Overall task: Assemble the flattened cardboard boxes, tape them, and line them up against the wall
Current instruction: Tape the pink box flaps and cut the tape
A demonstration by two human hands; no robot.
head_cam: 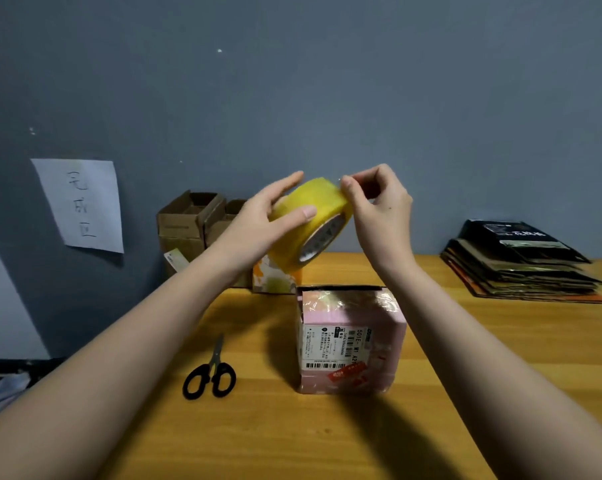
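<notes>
A yellow tape roll (322,211) is held in the air above the table. My left hand (258,223) grips it from the left, thumb across its face and fingers over the top. My right hand (375,202) pinches at the tape's edge on the roll's upper right. Below stands a pink box (350,341) with a shipping label, its top shiny with tape. Assembled brown boxes (188,226) stand against the grey wall at the back left, with an orange-and-white box (275,277) beside them, partly hidden by the roll.
Black-handled scissors (211,374) lie on the wooden table (466,375) left of the pink box. A stack of flattened cardboard (521,265) sits at the back right. A paper sheet with handwriting (81,204) hangs on the wall at left.
</notes>
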